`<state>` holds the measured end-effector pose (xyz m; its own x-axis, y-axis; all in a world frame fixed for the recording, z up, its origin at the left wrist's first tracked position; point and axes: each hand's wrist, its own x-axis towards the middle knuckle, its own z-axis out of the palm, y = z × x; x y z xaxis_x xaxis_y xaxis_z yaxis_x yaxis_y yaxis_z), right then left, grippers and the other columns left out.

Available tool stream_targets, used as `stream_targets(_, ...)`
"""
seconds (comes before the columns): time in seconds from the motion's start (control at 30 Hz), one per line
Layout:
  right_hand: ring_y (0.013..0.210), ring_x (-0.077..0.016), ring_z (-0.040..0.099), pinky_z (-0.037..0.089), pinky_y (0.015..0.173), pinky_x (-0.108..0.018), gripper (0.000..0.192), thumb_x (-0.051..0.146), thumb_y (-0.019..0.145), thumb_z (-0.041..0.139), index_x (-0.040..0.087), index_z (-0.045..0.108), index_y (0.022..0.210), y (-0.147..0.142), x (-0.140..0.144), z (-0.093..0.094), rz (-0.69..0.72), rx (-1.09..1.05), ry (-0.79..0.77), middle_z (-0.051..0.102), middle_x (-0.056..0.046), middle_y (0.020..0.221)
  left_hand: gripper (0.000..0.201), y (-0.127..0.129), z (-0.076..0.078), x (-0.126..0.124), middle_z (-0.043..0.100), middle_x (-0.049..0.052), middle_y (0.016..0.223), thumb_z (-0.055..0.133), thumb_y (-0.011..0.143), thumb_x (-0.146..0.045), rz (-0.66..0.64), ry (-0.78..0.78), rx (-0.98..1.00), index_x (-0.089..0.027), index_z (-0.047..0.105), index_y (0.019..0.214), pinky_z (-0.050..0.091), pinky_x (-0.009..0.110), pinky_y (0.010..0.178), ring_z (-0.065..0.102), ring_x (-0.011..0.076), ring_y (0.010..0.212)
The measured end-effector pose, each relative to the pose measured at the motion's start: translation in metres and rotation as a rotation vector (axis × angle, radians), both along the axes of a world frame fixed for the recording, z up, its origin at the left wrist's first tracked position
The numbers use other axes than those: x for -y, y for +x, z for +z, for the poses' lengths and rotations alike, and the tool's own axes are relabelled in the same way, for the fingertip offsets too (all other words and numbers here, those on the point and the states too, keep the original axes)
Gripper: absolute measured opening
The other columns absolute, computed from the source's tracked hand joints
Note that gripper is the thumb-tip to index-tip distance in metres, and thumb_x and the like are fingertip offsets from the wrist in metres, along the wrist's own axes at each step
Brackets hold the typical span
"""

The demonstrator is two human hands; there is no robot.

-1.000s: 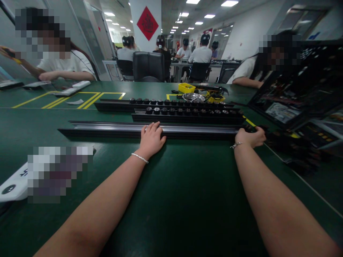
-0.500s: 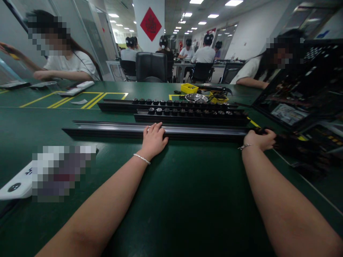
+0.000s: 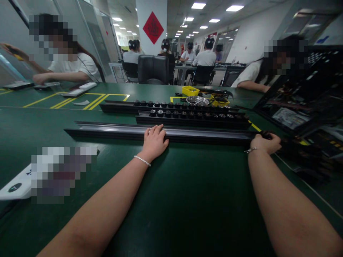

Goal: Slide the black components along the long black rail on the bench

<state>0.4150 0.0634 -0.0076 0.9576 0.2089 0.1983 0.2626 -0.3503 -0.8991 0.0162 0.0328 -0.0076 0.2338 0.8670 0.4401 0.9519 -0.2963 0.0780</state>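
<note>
A long black channel rail (image 3: 112, 133) lies across the green table in front of me, its shiny inner face turned up. My left hand (image 3: 156, 141) grips it near the middle, fingers bent over the top and the thumb side against the near wall. At the rail's right end is my right hand (image 3: 266, 143), its fingers curled round a small black part (image 3: 267, 135) that is mostly hidden. Behind lie two more black rails; the nearer rail (image 3: 187, 121) and the farther rail (image 3: 115, 106) both carry rows of small black pieces with metallic tops.
A white device (image 3: 16, 189), partly blurred out, lies at left. Toward the back are a yellow bin (image 3: 190, 90), a clear dish (image 3: 197, 101) and cables. A dark open-fronted rack (image 3: 294, 96) stands at right. Co-workers sit at both sides and farther back.
My right hand has shifted slightly to the right, past the rail's end. My left hand stays on the rail. The whole view has moved a little.
</note>
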Motion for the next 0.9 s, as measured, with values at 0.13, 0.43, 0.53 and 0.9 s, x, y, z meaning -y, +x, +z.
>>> stream_targets(0.13,0.101,-0.0204,0.055,0.040,0.096,-0.028,0.043,0.015,0.064,0.066,0.017,0.058,0.107,0.007,-0.001,-0.001,-0.025,0.001,0.024,0.049,-0.008,0.109,0.028,0.000,0.000,0.000,0.047,0.005,0.139,0.047,0.082,-0.038,0.002,0.007,-0.012,-0.023,0.058,0.103,0.027,0.046,0.106,0.039,0.0254,0.128)
stream_targets(0.43,0.098,-0.0185,0.055,0.041,0.095,-0.027,0.041,0.013,0.067,0.066,0.013,0.059,0.107,-0.004,0.006,0.011,0.008,-0.039,0.042,0.049,-0.008,0.106,0.028,0.000,0.001,0.000,0.046,0.006,0.139,0.048,0.081,-0.037,-0.004,-0.005,0.011,-0.023,0.059,0.103,0.026,0.047,0.106,0.037,0.0263,0.128)
stream_targets(0.53,0.098,-0.0181,0.055,0.040,0.095,-0.026,0.042,0.012,0.067,0.066,0.013,0.059,0.108,-0.004,0.006,0.011,0.003,-0.038,0.050,0.049,-0.007,0.105,0.028,0.000,0.000,0.000,0.047,0.006,0.139,0.048,0.081,-0.036,-0.006,-0.001,0.019,-0.024,0.059,0.103,0.026,0.047,0.107,0.037,0.0262,0.129)
stream_targets(0.9,0.100,-0.0190,0.055,0.041,0.095,-0.026,0.041,0.010,0.065,0.062,0.014,0.058,0.106,0.013,-0.001,0.004,-0.025,-0.027,0.035,0.049,-0.008,0.107,0.029,-0.001,-0.001,-0.001,0.045,0.005,0.140,0.048,0.081,-0.037,-0.002,-0.010,0.018,-0.024,0.059,0.104,0.025,0.046,0.107,0.036,0.0260,0.129)
